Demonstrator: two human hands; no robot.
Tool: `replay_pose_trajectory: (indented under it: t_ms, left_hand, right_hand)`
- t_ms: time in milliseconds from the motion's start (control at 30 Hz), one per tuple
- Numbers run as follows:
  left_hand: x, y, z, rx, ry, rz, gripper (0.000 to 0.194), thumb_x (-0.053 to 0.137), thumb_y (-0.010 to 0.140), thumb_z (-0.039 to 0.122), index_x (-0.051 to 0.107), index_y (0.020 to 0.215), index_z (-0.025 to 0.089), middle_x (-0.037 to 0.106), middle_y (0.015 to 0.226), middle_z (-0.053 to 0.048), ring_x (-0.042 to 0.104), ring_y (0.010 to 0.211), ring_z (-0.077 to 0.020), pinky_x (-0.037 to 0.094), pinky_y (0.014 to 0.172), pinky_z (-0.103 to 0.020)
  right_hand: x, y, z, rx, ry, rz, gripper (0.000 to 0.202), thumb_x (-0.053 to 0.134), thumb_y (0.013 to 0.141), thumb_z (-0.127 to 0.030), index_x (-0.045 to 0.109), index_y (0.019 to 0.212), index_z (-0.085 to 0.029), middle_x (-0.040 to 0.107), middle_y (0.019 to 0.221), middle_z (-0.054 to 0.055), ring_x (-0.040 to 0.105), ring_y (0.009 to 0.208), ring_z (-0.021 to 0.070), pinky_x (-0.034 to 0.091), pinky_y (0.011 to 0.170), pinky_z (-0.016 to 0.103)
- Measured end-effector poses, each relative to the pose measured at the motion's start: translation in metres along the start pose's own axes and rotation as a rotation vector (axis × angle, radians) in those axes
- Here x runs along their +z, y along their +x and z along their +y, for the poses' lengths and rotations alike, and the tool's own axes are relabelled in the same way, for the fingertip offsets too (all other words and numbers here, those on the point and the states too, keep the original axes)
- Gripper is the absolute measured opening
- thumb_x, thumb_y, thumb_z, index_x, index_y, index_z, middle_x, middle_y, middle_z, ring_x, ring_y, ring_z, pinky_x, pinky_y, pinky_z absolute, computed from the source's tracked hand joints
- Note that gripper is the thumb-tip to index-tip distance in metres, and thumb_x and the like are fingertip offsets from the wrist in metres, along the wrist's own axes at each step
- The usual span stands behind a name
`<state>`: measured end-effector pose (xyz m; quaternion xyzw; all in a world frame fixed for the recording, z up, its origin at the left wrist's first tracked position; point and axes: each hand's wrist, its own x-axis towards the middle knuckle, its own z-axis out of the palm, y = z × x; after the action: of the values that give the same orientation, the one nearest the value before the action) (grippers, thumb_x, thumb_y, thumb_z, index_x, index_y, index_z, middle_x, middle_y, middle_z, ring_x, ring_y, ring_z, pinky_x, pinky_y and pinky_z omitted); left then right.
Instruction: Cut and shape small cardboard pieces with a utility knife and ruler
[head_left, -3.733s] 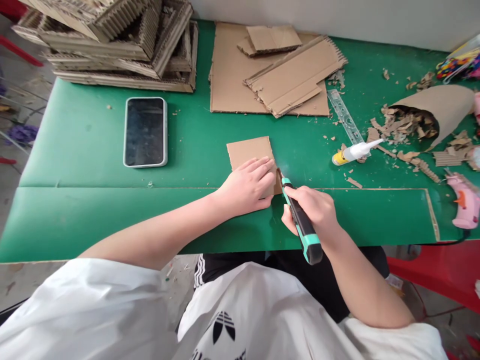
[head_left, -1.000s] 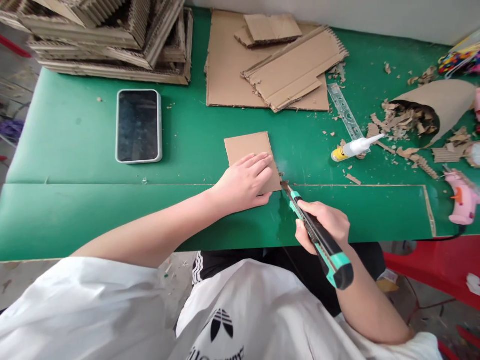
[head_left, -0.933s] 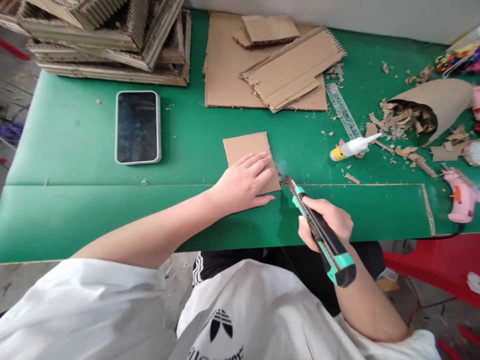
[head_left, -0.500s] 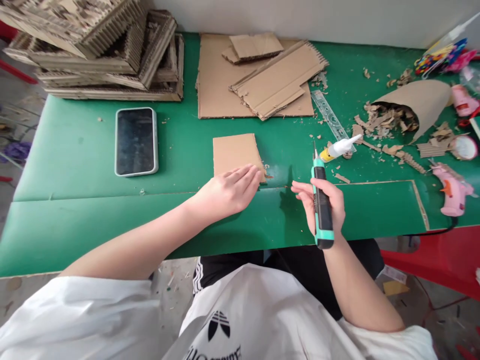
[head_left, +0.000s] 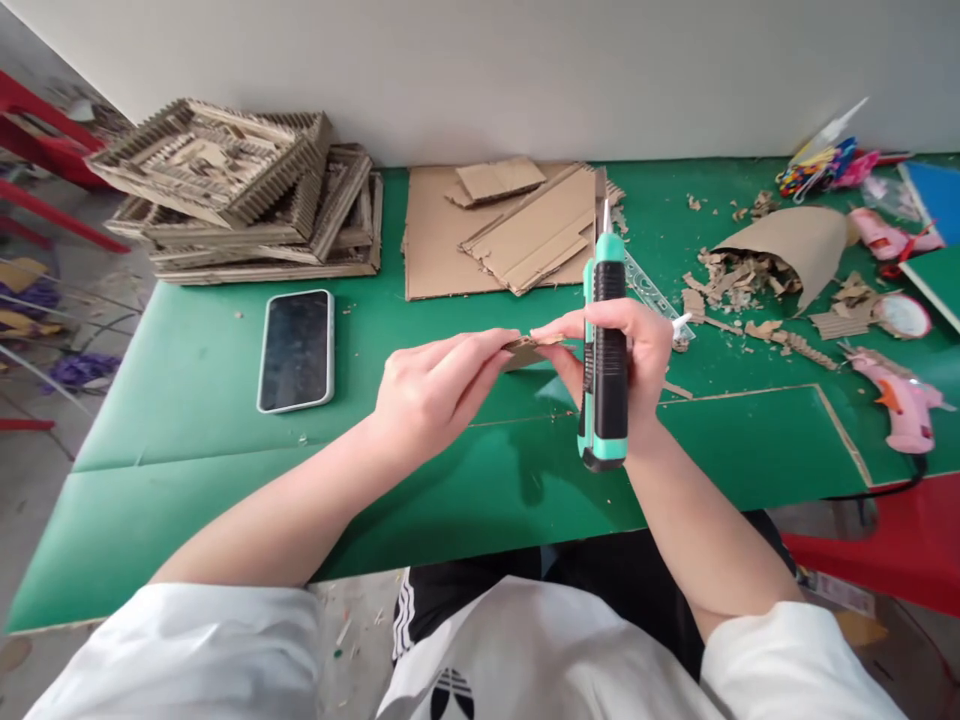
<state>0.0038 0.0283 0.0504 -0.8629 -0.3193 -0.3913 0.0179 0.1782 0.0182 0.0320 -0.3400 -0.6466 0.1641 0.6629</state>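
My left hand [head_left: 435, 385] is closed on a small piece of cardboard [head_left: 526, 353], raised above the green table and seen nearly edge-on. Most of that piece is hidden by my fingers. In my right hand [head_left: 637, 355] a green and black utility knife [head_left: 609, 350] stands upright, its narrow pale tip pointing away from me. The thumb and forefinger on that side reach to the cardboard's right edge, where a torn scrap shows. Behind this hand, the white nozzle of a glue bottle [head_left: 681, 323] peeks out.
A phone [head_left: 298, 350] lies left of my hands. Stacked corrugated cardboard frames [head_left: 247, 210] stand at the back left, flat cardboard sheets [head_left: 431, 240] at the back middle. To the right are a clear ruler [head_left: 651, 285], cardboard scraps [head_left: 750, 275], a cardboard cone [head_left: 795, 245] and a pink glue gun [head_left: 904, 400].
My left hand has lifted the cardboard piece off the table and tilted it. The right hand has moved left with the utility knife to the cardboard's edge. The view has tipped upward.
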Motion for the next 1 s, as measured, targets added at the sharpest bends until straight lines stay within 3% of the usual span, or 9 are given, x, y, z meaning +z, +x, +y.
replay_pose_trajectory:
  t_ms: [133, 200, 333, 500, 600, 700, 833, 1000]
  left_hand:
    - [0.005, 0.003, 0.0, -0.209, -0.178, -0.173, 0.019, 0.058, 0.086, 0.028, 0.06, 0.102, 0.019, 0.068, 0.074, 0.003, 0.057, 0.055, -0.0052, 0.042, 0.054, -0.013]
    - [0.006, 0.005, 0.001, -0.292, -0.273, -0.222, 0.009, 0.058, 0.085, 0.027, 0.06, 0.086, 0.018, 0.059, 0.062, 0.007, 0.046, 0.049, -0.0037, 0.036, 0.048, -0.013]
    - [0.007, 0.006, 0.005, -0.446, -0.437, -0.229, 0.031, 0.055, 0.084, 0.026, 0.042, 0.059, 0.016, 0.032, 0.052, 0.008, 0.028, 0.048, -0.0042, 0.026, 0.044, -0.016]
    - [0.009, 0.002, 0.005, -0.618, -0.519, -0.228, 0.03, 0.052, 0.084, 0.035, 0.044, 0.062, 0.016, 0.036, 0.056, 0.005, 0.031, 0.054, -0.0063, 0.027, 0.046, -0.018]
    - [0.011, 0.001, 0.004, -0.644, -0.544, -0.229, 0.029, 0.052, 0.083, 0.037, 0.048, 0.065, 0.016, 0.04, 0.057, 0.005, 0.033, 0.055, -0.0068, 0.027, 0.047, -0.019]
    - [0.011, 0.002, 0.003, -0.654, -0.57, -0.243, 0.027, 0.052, 0.084, 0.039, 0.052, 0.069, 0.015, 0.044, 0.059, 0.004, 0.035, 0.056, -0.007, 0.028, 0.048, -0.019]
    - [0.011, 0.003, 0.003, -0.647, -0.549, -0.278, 0.03, 0.053, 0.084, 0.039, 0.048, 0.065, 0.016, 0.038, 0.057, 0.005, 0.031, 0.054, -0.0063, 0.025, 0.046, -0.019]
    - [0.013, 0.003, 0.004, -0.632, -0.564, -0.306, 0.033, 0.053, 0.084, 0.037, 0.041, 0.061, 0.017, 0.033, 0.058, 0.006, 0.028, 0.054, -0.0063, 0.024, 0.047, -0.019]
  right_hand:
    - [0.007, 0.007, -0.004, -0.025, 0.017, -0.025, 0.038, 0.065, 0.077, -0.01, 0.051, 0.103, -0.033, 0.067, 0.077, -0.007, 0.068, 0.069, 0.0124, 0.059, 0.069, 0.029]
    - [0.01, 0.01, -0.008, -0.006, 0.031, -0.021, 0.036, 0.065, 0.078, -0.011, 0.05, 0.101, -0.033, 0.064, 0.074, -0.007, 0.066, 0.065, 0.0113, 0.059, 0.066, 0.028]
    - [0.012, 0.017, -0.012, 0.086, 0.082, -0.01, 0.032, 0.065, 0.079, -0.02, 0.046, 0.101, -0.033, 0.057, 0.069, -0.009, 0.064, 0.059, 0.0087, 0.057, 0.058, 0.023]
    - [0.006, 0.025, -0.008, 0.162, 0.093, 0.075, 0.041, 0.07, 0.075, -0.018, 0.045, 0.104, -0.033, 0.056, 0.097, -0.005, 0.063, 0.061, 0.0062, 0.057, 0.06, 0.022]
    - [0.002, 0.025, -0.005, 0.139, 0.093, 0.075, 0.043, 0.07, 0.074, -0.014, 0.047, 0.105, -0.033, 0.056, 0.104, -0.005, 0.067, 0.069, 0.0073, 0.058, 0.067, 0.023]
    - [-0.002, 0.021, -0.003, 0.171, 0.1, -0.063, 0.043, 0.068, 0.076, -0.016, 0.047, 0.109, -0.033, 0.059, 0.103, -0.004, 0.069, 0.079, 0.0123, 0.06, 0.072, 0.028]
    - [-0.007, 0.015, -0.002, 0.269, 0.088, -0.213, 0.043, 0.069, 0.076, -0.02, 0.047, 0.11, -0.034, 0.064, 0.09, -0.003, 0.069, 0.077, 0.0161, 0.06, 0.074, 0.035]
    - [-0.005, 0.013, 0.001, 0.328, 0.087, -0.169, 0.038, 0.068, 0.077, -0.028, 0.048, 0.109, -0.031, 0.063, 0.085, -0.003, 0.067, 0.068, 0.0145, 0.059, 0.07, 0.035]
